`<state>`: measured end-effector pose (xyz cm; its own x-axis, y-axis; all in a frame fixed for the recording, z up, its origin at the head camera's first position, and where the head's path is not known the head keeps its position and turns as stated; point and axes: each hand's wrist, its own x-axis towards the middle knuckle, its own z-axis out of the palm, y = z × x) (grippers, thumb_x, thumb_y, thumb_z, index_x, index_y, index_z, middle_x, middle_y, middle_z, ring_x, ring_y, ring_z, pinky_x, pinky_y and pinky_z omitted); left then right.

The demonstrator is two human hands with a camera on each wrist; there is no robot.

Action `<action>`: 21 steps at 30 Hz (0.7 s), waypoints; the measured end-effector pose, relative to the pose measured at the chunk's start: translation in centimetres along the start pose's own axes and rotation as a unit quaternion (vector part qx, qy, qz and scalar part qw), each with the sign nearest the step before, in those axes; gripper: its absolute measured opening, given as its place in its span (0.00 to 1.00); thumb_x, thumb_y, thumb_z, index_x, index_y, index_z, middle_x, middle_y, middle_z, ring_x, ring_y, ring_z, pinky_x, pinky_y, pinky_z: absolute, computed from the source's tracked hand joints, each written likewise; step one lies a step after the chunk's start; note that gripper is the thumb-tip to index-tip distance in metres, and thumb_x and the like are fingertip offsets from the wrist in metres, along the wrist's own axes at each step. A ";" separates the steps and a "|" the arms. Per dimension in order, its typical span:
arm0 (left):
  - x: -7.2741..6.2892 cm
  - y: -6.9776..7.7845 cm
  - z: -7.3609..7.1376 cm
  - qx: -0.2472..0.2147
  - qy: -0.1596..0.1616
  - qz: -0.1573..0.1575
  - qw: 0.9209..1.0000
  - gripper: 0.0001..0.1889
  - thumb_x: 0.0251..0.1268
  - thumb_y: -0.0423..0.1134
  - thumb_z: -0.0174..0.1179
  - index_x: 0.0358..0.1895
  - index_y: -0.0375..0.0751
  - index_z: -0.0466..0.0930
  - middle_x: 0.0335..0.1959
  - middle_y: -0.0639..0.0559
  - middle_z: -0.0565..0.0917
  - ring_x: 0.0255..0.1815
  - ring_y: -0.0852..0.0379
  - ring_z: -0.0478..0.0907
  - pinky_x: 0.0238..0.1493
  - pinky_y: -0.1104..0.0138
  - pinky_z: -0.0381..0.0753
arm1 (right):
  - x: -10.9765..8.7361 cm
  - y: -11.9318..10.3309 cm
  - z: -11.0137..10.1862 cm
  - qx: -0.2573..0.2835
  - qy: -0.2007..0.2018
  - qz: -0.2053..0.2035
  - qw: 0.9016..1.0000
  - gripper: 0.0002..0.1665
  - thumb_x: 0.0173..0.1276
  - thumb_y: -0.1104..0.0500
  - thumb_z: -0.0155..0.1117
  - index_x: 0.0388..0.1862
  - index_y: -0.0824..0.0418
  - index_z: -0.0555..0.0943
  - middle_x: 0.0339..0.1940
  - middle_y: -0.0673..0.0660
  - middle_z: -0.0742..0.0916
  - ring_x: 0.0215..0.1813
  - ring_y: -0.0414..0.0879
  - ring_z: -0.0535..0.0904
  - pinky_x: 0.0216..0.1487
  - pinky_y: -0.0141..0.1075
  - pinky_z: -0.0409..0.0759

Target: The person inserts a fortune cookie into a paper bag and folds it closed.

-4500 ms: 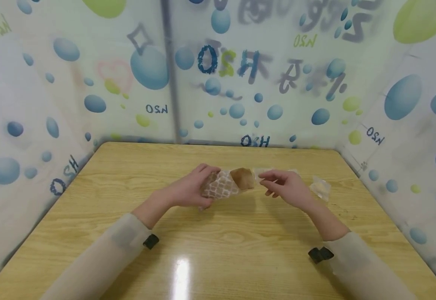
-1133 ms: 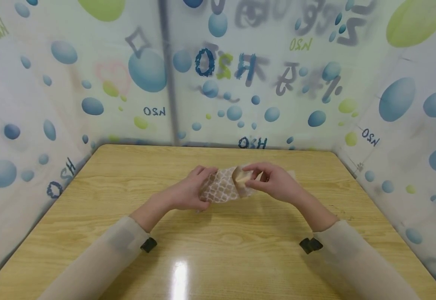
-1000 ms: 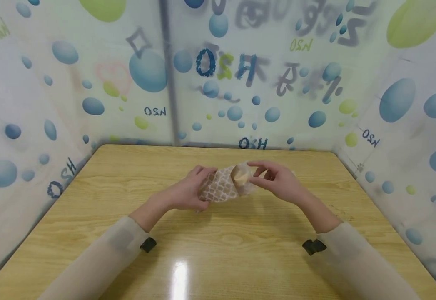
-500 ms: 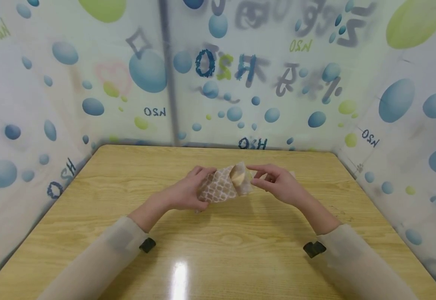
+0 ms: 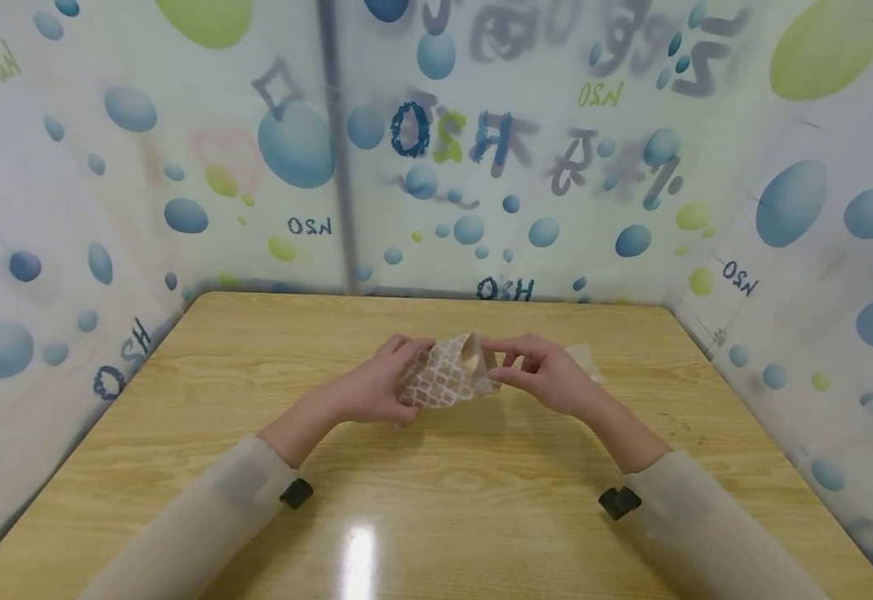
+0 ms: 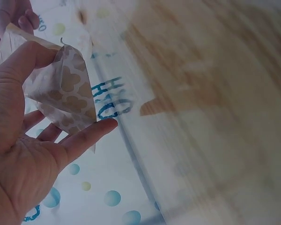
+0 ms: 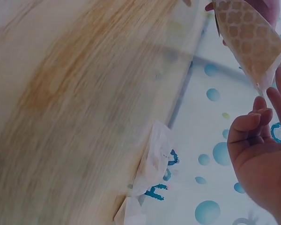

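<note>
My left hand [image 5: 376, 386] grips a brown paper bag [image 5: 439, 375] with a white lattice pattern, thumb below and fingers over the top. The bag lies sideways above the table, its mouth toward the right. At that mouth my right hand [image 5: 544, 373] pinches the outer edge of a small clear packet [image 5: 487, 375] with thumb and index finger. Most of the packet is inside the bag, and its pale contents are largely hidden. In the right wrist view the fingertips are right at the bag's [image 7: 250, 40] open end. The left wrist view shows the bag's [image 6: 68, 89] closed end between thumb and fingers.
Another clear packet [image 5: 584, 360] lies on the wooden table [image 5: 436, 500] behind the right hand, partly hidden. The right wrist view shows two pale packets [image 7: 152, 161] along the table. Printed curtains [image 5: 436, 250] enclose the table's back and sides.
Earlier the right hand was empty beside the bag's bare mouth, and a packet lay at the far right. That packet is gone from there; the right hand has moved a packet leftward into the bag.
</note>
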<state>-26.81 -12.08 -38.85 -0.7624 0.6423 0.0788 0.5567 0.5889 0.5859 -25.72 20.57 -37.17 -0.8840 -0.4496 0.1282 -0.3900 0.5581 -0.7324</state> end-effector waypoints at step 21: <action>0.2 0.0 0.2 0.012 -0.002 -0.001 1.000 0.57 0.56 0.37 0.78 0.88 0.45 0.54 0.75 0.37 0.65 0.71 0.42 0.70 0.71 0.46 0.80 | -0.3 0.2 0.2 -0.030 0.019 0.002 0.999 0.23 0.81 0.48 0.69 0.71 0.46 0.87 0.44 0.53 0.83 0.33 0.46 0.73 0.31 0.37 0.75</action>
<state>-26.87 -11.82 -39.03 -0.7630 0.6421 0.0747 0.5621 0.6020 0.5672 -25.46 20.68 -37.50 -0.8939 -0.4217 0.1519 -0.4008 0.6001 -0.6922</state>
